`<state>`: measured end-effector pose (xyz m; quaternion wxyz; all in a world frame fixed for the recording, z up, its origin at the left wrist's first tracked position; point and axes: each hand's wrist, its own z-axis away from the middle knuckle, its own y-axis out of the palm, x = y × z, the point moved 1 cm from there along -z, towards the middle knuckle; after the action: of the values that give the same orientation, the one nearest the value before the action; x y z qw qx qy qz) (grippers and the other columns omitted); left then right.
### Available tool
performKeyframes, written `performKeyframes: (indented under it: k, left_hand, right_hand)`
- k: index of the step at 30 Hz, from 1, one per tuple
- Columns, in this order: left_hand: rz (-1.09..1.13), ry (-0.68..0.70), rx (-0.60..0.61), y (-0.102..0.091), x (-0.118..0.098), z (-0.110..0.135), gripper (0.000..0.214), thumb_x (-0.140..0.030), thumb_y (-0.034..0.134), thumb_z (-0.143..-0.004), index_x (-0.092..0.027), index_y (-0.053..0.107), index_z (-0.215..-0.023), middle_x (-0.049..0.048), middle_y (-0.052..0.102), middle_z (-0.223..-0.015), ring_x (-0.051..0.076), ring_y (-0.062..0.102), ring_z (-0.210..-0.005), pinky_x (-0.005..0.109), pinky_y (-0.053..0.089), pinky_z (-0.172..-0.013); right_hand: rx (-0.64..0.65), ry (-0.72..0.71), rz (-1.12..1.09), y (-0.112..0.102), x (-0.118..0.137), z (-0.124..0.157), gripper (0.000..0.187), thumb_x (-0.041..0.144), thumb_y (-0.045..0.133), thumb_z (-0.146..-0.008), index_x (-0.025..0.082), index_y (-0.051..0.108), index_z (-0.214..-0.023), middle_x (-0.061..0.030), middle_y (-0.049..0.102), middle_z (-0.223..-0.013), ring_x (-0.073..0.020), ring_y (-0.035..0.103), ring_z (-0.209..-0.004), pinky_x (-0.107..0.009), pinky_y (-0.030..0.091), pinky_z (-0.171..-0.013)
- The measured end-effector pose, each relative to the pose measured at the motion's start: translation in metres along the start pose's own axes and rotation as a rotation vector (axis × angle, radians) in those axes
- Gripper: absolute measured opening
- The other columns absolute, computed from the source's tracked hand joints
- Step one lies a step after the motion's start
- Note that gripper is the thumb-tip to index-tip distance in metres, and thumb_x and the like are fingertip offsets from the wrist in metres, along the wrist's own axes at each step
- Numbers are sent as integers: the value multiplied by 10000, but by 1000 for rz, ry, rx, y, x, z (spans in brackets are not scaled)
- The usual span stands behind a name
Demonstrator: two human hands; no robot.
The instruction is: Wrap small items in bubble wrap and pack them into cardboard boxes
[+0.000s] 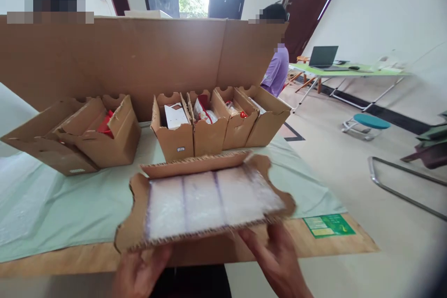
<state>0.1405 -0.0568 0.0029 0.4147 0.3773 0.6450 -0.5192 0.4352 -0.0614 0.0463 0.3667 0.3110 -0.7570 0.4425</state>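
Close in front of me, a shallow cardboard tray (206,237) with cut-out ends is held up at the table's near edge. Inside it lie white packs in clear plastic film (202,195), crossed by thin purple bands. My left hand (141,270) grips the tray's near side from below, at its left. Toward the right of the same side, my right hand (272,256) is closed on it, with the thumb along the cardboard. Some fingertips of both hands are hidden under the tray.
Behind the tray stand several open cardboard bins (209,137) with packaged goods, and two more bins (101,149) at left. A tall cardboard panel (139,56) rises behind them. Bubble wrap (24,200) lies at left. A green label (328,226) marks the right corner. Two people sit beyond.
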Motion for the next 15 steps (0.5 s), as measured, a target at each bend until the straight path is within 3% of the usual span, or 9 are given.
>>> performKeyframes:
  k: [1, 3, 5, 7, 11, 13, 15]
  left_hand:
    - [-48, -1, -29, -14, -3, -10, 439, -552, 646, -921, -234, 710, -1217, 95, 763, -1116, 334, 683, -1158, 453, 553, -1037]
    - [-74, 52, 30, -25, -15, -37, 485, -600, 657, -890, -189, 728, -1137, 115, 762, -1097, 342, 689, -1124, 469, 555, -1014]
    - [-29, 103, 70, -18, -29, -59, 526, -619, 652, -879, -155, 724, -1117, 131, 764, -1059, 332, 707, -1052, 480, 564, -987]
    - [39, 169, 103, 1, -40, -66, 565, -601, 671, -870, -152, 696, -1212, 148, 750, -1155, 336, 685, -1136, 492, 537, -1044]
    - [114, 250, 228, 27, -43, -40, 663, -533, 675, -902, -175, 565, -1449, 176, 655, -1397, 341, 542, -1396, 512, 432, -1181]
    - [98, 215, 218, 19, -32, -24, 633, -515, 653, -924, -168, 574, -1447, 175, 678, -1362, 336, 545, -1400, 508, 440, -1182]
    - [42, 165, 115, -3, -17, -13, 563, -526, 662, -914, -185, 652, -1361, 147, 736, -1256, 335, 598, -1346, 493, 475, -1158]
  right_hand:
    - [33, -12, -44, 15, 9, -10, 451, 549, 693, -891, 216, 698, -1195, -110, 772, -1088, -333, 712, -1026, -413, 596, -838]
    - [64, -20, -125, 36, 19, -33, 460, 574, 686, -885, 207, 697, -1161, -115, 771, -1094, -309, 717, -978, -396, 593, -806]
    - [37, -16, -167, 39, 17, -46, 477, 581, 710, -868, 205, 687, -1161, -117, 766, -1113, -299, 713, -996, -403, 583, -845]
    - [-40, 3, -176, 25, 7, -42, 470, 563, 744, -856, 209, 680, -1159, -119, 755, -1150, -308, 697, -1082, -431, 558, -935]
    - [-176, 75, -131, -12, -11, -3, 503, 511, 787, -845, 218, 659, -1233, -141, 720, -1257, -352, 643, -1236, -482, 521, -1035]
    - [-138, 87, -98, -12, -12, 14, 552, 495, 776, -862, 226, 629, -1321, -147, 686, -1340, -362, 608, -1294, -503, 493, -1079]
    - [-39, 54, -94, 6, -7, 15, 570, 490, 747, -888, 232, 603, -1375, -145, 655, -1395, -361, 580, -1331, -513, 462, -1113]
